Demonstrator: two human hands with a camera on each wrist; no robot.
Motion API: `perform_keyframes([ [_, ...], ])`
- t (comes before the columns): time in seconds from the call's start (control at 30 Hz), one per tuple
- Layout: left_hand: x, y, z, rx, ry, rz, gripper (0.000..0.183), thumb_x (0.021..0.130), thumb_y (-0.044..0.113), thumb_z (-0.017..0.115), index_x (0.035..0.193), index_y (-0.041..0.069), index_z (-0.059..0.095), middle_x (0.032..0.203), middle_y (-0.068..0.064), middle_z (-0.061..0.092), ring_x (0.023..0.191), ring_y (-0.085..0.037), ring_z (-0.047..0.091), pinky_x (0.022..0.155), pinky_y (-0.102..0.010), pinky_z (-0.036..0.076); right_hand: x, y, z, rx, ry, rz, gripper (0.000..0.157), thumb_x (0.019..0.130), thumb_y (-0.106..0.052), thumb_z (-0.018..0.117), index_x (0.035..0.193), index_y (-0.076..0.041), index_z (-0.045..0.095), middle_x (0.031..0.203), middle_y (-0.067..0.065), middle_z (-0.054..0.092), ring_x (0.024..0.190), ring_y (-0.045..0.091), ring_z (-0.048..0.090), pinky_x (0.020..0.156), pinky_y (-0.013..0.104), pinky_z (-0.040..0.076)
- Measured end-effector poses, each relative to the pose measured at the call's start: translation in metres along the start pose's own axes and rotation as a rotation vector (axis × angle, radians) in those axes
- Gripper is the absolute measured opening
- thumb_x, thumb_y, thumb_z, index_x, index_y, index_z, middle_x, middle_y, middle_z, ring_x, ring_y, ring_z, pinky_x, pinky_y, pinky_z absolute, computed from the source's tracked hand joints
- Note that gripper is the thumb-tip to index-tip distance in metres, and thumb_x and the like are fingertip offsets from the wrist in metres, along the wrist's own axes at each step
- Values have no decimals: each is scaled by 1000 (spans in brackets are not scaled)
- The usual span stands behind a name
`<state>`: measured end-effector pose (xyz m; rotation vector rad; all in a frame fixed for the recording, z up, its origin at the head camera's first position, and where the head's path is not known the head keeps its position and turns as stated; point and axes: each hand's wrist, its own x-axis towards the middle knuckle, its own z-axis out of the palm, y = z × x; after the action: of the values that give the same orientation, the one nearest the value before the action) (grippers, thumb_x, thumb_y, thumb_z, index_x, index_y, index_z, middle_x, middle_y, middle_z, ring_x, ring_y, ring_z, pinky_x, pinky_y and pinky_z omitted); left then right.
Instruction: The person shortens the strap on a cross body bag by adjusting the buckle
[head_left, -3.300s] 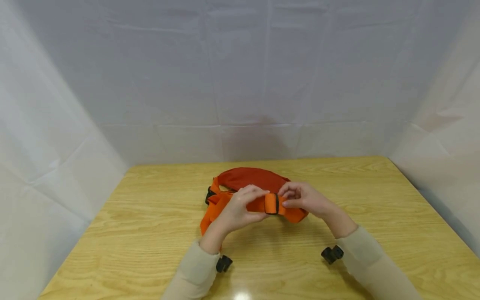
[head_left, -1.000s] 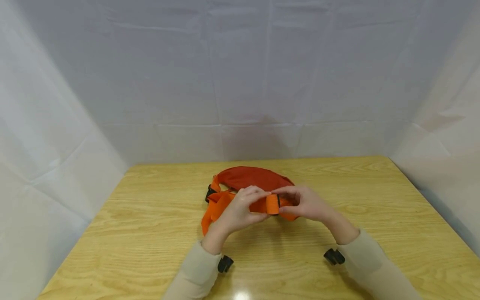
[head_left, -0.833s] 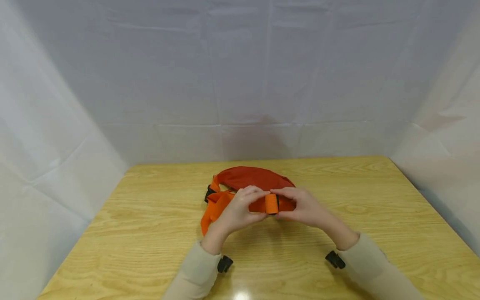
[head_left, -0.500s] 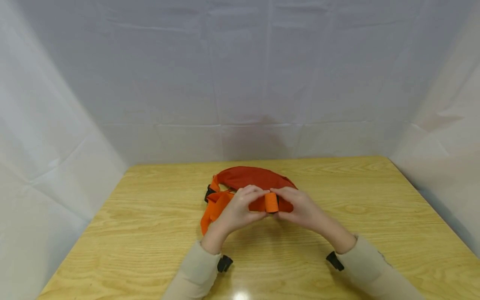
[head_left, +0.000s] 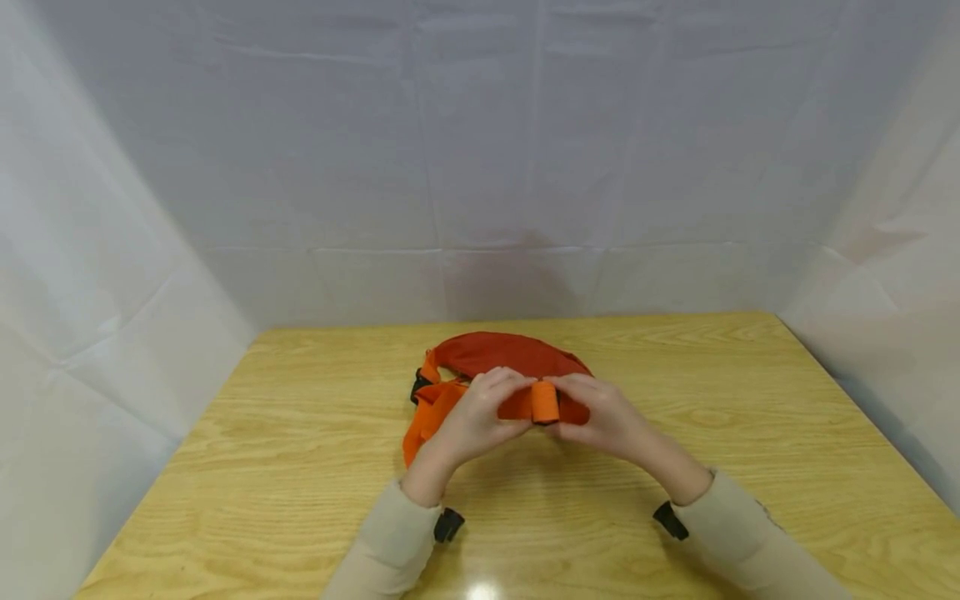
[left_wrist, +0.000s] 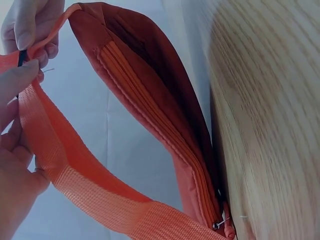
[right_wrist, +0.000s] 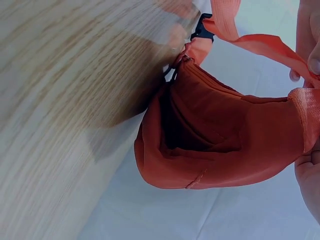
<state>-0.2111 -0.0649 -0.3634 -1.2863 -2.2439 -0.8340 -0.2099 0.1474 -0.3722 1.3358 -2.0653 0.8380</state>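
A red waist bag (head_left: 510, 354) stands on the table, its curved top toward the back. Its orange strap (left_wrist: 55, 165) comes forward into both hands. My left hand (head_left: 480, 421) pinches the strap between thumb and fingers from the left. From the right, my right hand (head_left: 603, 417) pinches the strap at the black slider (left_wrist: 22, 57), fingertips almost meeting the left ones. A short strap loop (head_left: 544, 402) bulges between the hands, covering most of the slider in the head view. An orange zipper (left_wrist: 145, 105) runs along the bag.
A black clip buckle (head_left: 422, 386) joins strap and bag at the left end. Slack strap (head_left: 420, 421) hangs beside the left forearm. The wooden table (head_left: 300, 433) is enclosed by white sheeting (head_left: 480, 167) at the back and sides.
My right hand has moved left along the strap, closing in on the left hand. The slider has turned mostly out of sight behind the loop. My left hand has barely moved.
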Motion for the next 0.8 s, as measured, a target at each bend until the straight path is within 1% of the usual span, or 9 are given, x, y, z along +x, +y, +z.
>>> perform_keyframes([
  [0.1, 0, 0, 0, 2, 5, -11, 40, 68, 8, 76, 105, 3, 60, 99, -4, 59, 93, -15, 52, 81, -31, 41, 0, 0, 0, 6, 11, -12, 48, 78, -31, 64, 106, 8, 57, 99, 17, 59, 89, 27, 57, 71, 38, 49],
  [0.17, 0, -1, -1, -4, 12, -6, 39, 68, 8, 76, 103, 3, 60, 99, -4, 59, 93, -15, 52, 82, -30, 41, 0, 0, 0, 6, 20, -24, 51, 82, -37, 55, 106, 8, 57, 99, 17, 59, 88, 27, 57, 70, 38, 49],
  [0.33, 0, -2, -1, -7, 32, 29, 35, 68, 6, 75, 100, 3, 61, 99, -5, 58, 92, -16, 51, 82, -26, 42, 0, 0, 1, -7, 30, -48, 53, 83, -40, 52, 105, 9, 56, 97, 17, 59, 86, 27, 57, 69, 37, 49],
  [0.43, -1, -2, -1, 14, 45, 47, 31, 68, 7, 74, 96, 3, 61, 96, -5, 55, 89, -16, 49, 79, -23, 42, -1, 0, 1, -11, 22, -42, 53, 82, -39, 53, 104, 8, 57, 98, 17, 59, 87, 27, 58, 70, 38, 49],
  [0.47, -2, -2, -2, 23, 51, 53, 30, 68, 7, 74, 95, 3, 61, 95, -5, 54, 87, -16, 49, 78, -22, 42, -1, 0, 1, -10, 20, -39, 51, 81, -37, 57, 104, 8, 57, 98, 18, 59, 87, 28, 58, 70, 38, 49],
  [0.57, -2, -3, -2, 42, 57, 61, 28, 68, 8, 74, 92, 4, 61, 91, -4, 52, 84, -15, 48, 76, -23, 42, -2, 0, 0, -3, 13, -35, 46, 74, -24, 71, 104, 8, 58, 99, 18, 60, 88, 28, 58, 71, 38, 49],
  [0.67, -2, -2, -3, 21, 49, 48, 28, 68, 8, 74, 91, 4, 59, 90, -3, 51, 82, -14, 49, 75, -23, 43, -2, 0, 0, 6, 14, -41, 45, 69, -13, 76, 104, 8, 58, 99, 18, 60, 88, 27, 58, 70, 38, 49],
  [0.73, -3, -2, -4, -7, 34, 21, 29, 69, 8, 74, 93, 4, 59, 91, -4, 50, 81, -14, 50, 75, -23, 44, -2, 0, 0, 11, 20, -49, 44, 73, -19, 73, 105, 8, 57, 99, 18, 60, 88, 28, 58, 70, 38, 49],
  [0.8, -3, -1, -5, -32, 10, -24, 31, 70, 10, 74, 96, 4, 58, 92, -3, 52, 82, -13, 51, 74, -22, 44, -2, 0, 0, 14, 31, -55, 45, 78, -27, 66, 105, 9, 57, 98, 18, 59, 87, 28, 58, 70, 38, 49],
])
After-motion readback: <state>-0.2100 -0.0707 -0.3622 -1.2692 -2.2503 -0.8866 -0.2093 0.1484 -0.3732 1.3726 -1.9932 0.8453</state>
